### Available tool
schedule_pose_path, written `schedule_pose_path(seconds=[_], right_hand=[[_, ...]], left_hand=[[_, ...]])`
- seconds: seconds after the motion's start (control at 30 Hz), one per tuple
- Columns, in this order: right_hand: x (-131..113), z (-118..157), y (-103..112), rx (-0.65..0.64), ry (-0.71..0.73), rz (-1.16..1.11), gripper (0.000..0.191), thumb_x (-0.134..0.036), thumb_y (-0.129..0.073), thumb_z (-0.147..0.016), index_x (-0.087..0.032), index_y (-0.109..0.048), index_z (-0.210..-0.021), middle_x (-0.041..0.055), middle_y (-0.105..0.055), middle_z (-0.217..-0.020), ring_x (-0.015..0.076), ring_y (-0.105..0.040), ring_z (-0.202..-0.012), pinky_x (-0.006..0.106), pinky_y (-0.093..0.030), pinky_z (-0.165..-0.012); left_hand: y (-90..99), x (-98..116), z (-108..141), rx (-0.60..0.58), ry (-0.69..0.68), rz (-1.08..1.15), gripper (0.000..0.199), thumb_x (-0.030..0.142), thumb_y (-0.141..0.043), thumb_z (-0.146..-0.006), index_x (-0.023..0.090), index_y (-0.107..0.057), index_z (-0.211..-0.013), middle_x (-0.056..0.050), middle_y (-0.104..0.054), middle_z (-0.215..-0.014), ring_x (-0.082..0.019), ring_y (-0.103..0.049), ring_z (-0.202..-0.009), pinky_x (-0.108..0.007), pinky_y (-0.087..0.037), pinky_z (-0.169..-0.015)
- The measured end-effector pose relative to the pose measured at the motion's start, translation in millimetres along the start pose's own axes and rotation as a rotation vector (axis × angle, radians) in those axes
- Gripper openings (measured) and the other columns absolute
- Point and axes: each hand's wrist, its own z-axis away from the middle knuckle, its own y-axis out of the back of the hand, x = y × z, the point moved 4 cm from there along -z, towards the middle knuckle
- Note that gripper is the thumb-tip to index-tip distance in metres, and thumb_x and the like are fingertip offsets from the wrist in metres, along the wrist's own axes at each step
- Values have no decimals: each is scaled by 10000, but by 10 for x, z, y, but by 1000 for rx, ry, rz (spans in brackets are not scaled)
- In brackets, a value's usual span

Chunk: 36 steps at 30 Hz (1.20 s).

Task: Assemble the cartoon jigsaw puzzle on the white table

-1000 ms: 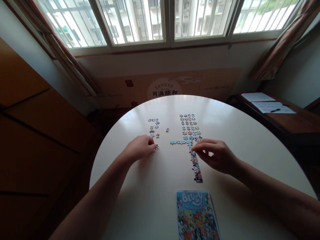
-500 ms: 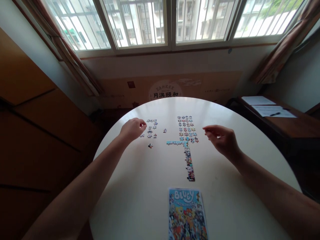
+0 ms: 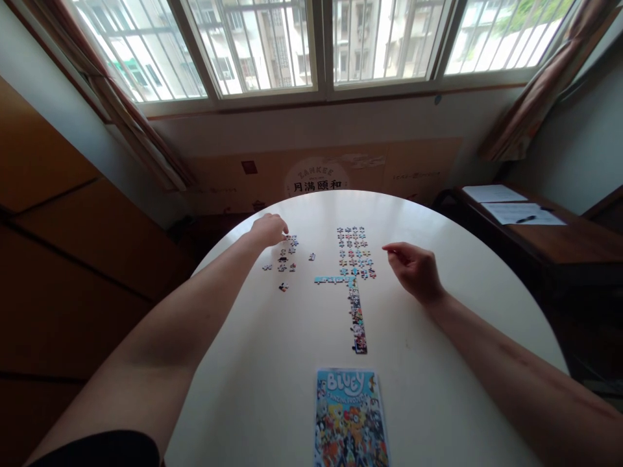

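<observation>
My left hand (image 3: 270,229) reaches to the top of the left group of jigsaw puzzle pieces (image 3: 283,267). Its fingertips are pinched down onto a puzzle piece (image 3: 287,238) in the top row. My right hand (image 3: 415,267) hovers right of the larger block of loose pieces (image 3: 351,244), thumb and fingers closed together; anything inside them is hidden. Below that block, joined edge pieces form a corner: a light blue strip (image 3: 331,280) meets a colourful vertical strip (image 3: 358,321). A single piece (image 3: 312,257) lies between the groups, and a dark-and-white piece (image 3: 283,287) lies lower left.
A blue picture sheet lettered "Bluey" (image 3: 349,415) lies at the near side of the round white table (image 3: 243,363). To the right, papers (image 3: 523,213) and a pen rest on a brown desk (image 3: 540,250). Windows and curtains stand beyond.
My left hand has moved away from me, its fingertips now down at the top row of the left group. My right hand stays beside the right block, still closed. The view has shifted slightly.
</observation>
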Motion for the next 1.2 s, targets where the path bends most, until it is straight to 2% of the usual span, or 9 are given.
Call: schedule_pose_path(seconds=[0.23,0.43,0.6,0.73,0.8,0.9,1.0,1.07,1.2], right_hand=[[-23,4,-48,-26,7,2,202,-216,-588,-848,-176,-773,-919,22,-706,-699,141,-588,-570,275,-486,-584],[-24,-4,-31,-29,0,-2,208,-219,-589,-845,-175,-777,-923,26,-710,-704,143,-576,-571,276,-479,-583],[-24,-4,-20,-34,-7,-9,205,-216,-591,-840,-177,-776,-918,25,-714,-706,144,-580,-572,278,-477,-579],[-45,-7,-13,-46,-3,-22,203,-212,-591,-844,-171,-774,-921,27,-710,-696,143,-584,-572,284,-481,-579],[-67,-7,-11,-53,2,-27,202,-207,-591,-847,-168,-773,-925,29,-715,-706,143,-592,-578,289,-487,-579],[-159,16,9,-62,39,-32,197,-203,-591,-858,-175,-772,-930,28,-726,-731,141,-603,-589,295,-501,-573],[-372,86,54,-84,146,-38,189,-186,-600,-867,-202,-767,-954,25,-743,-814,131,-609,-615,299,-523,-588],[-565,150,72,-140,234,-73,186,-170,-615,-874,-222,-759,-979,14,-734,-837,117,-602,-620,285,-526,-584],[-925,281,70,-301,388,-155,254,-139,-634,-883,-251,-735,-1087,17,-738,-967,116,-659,-726,252,-544,-596]], left_hand=[[21,-6,-140,-78,4,-1,281,335,-758,-747,241,-800,-1008,-97,-686,-1205,-296,-570,-1130,-321,-445,-937],[10,0,-275,-193,23,64,274,340,-810,-653,215,-804,-896,-90,-753,-970,-273,-633,-964,-319,-459,-865],[108,-107,-236,-246,-11,229,316,395,-792,-680,182,-777,-914,-84,-766,-949,-236,-655,-891,-296,-470,-797],[331,-220,-26,-180,-52,427,349,473,-729,-749,204,-745,-971,-57,-758,-1005,-208,-648,-914,-290,-481,-782],[436,-172,171,-73,-51,667,312,457,-744,-732,194,-722,-899,-59,-735,-891,-190,-625,-805,-304,-479,-708],[444,130,583,64,-82,1052,174,356,-717,-751,206,-645,-798,-14,-626,-707,-126,-535,-624,-284,-434,-593],[284,646,1043,68,-166,1326,125,280,-708,-751,218,-606,-786,13,-566,-647,-103,-491,-550,-260,-398,-522],[167,991,1311,60,-228,1347,117,261,-712,-755,212,-610,-788,6,-595,-656,-101,-503,-543,-251,-392,-494],[91,1352,1672,404,-242,1179,82,239,-687,-791,192,-619,-787,3,-637,-697,-105,-576,-612,-242,-451,-533]])
